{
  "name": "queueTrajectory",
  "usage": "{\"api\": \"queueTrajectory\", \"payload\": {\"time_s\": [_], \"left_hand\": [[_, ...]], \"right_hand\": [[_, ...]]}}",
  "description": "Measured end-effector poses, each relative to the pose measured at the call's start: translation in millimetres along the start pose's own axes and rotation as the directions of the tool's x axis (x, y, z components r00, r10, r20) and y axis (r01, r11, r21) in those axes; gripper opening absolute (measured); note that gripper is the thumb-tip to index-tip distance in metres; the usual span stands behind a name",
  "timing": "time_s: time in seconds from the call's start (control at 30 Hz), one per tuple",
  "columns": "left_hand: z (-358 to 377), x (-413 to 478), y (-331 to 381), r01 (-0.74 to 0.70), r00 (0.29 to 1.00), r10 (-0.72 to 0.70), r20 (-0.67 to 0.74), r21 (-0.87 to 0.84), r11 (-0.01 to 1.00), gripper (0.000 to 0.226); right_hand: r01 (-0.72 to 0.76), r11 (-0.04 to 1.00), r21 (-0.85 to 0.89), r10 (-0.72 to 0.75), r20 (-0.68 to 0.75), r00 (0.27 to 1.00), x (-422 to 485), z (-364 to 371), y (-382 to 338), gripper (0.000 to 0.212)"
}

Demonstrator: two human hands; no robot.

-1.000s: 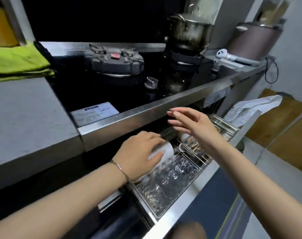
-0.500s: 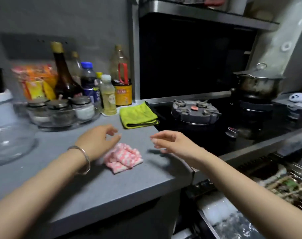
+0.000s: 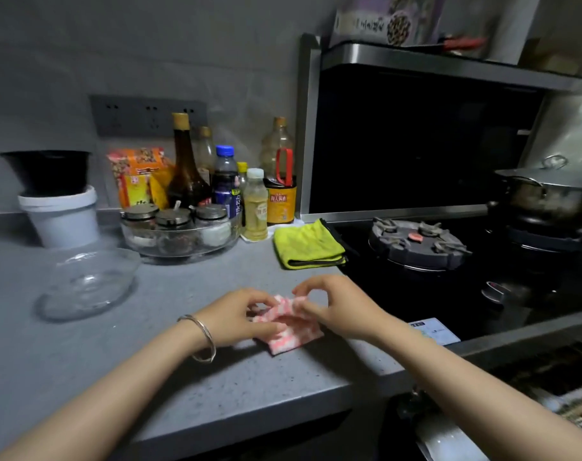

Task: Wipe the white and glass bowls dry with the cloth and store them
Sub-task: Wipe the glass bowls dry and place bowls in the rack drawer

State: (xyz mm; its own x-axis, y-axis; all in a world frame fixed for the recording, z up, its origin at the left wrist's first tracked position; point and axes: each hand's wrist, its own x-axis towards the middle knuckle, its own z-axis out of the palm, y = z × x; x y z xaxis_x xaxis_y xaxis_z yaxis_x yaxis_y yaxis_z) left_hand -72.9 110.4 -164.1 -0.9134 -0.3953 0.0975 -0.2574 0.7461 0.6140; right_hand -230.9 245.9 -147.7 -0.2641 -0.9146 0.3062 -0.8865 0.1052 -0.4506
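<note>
1 cloth point(image 3: 293, 334) on surface point(image 3: 183, 377), dead centre. 2 hands on it: left hand point(image 3: 239, 316) and right hand point(image 3: 337, 307), fingers of both pinching its top folds and hiding about half. 1 glass bowl point(image 3: 86, 282) at 9 o'clock, blurred. Glass dish point(image 3: 183, 252) at 11 o'clock holds 3 jars point(image 3: 173, 219). Drawer point(image 3: 555, 394) at 4 o'clock is cut off, contents unreadable.
</note>
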Motion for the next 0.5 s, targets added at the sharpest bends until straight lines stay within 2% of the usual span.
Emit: {"api": "queueTrajectory", "payload": {"time_s": [0.03,0.1,0.17,0.2,0.27,0.33,0.4,0.5], "left_hand": [[-1,0,4,-0.020,1.000,0.019,-0.024,-0.058,0.998,0.021],[-5,2,12,-0.060,0.992,0.026,-0.121,-0.283,0.957,0.016],[-18,0,24,-0.038,0.980,-0.072,-0.186,-0.527,0.849,0.007],[-24,-2,32,-0.004,0.975,-0.132,-0.179,-0.609,0.793,0.010],[-39,-7,42,0.057,0.962,-0.225,-0.153,-0.696,0.716,0.016],[-55,-14,43,0.077,0.938,-0.309,-0.156,-0.777,0.625,0.020],[-66,-19,40,0.078,0.912,-0.373,-0.169,-0.823,0.563,0.021],[-79,-30,31,0.055,0.907,-0.378,-0.187,-0.836,0.547,0.022]], "right_hand": [[0.008,0.998,0.058,-0.007,-0.019,1.000,6,-6,-3,0.009],[0.027,0.964,0.264,-0.012,-0.058,0.998,16,-17,-14,0.011],[-0.013,0.872,0.490,0.068,-0.095,0.993,25,-26,-25,0.012],[-0.080,0.812,0.579,0.145,-0.067,0.987,28,-30,-30,0.021],[-0.273,0.653,0.706,0.242,0.147,0.959,33,-33,-37,0.056],[-0.439,0.500,0.747,0.186,0.403,0.896,34,-31,-44,0.073],[-0.495,0.406,0.768,0.079,0.510,0.856,33,-22,-50,0.060],[-0.454,0.288,0.843,0.032,0.466,0.884,43,-4,-62,0.039]]}}
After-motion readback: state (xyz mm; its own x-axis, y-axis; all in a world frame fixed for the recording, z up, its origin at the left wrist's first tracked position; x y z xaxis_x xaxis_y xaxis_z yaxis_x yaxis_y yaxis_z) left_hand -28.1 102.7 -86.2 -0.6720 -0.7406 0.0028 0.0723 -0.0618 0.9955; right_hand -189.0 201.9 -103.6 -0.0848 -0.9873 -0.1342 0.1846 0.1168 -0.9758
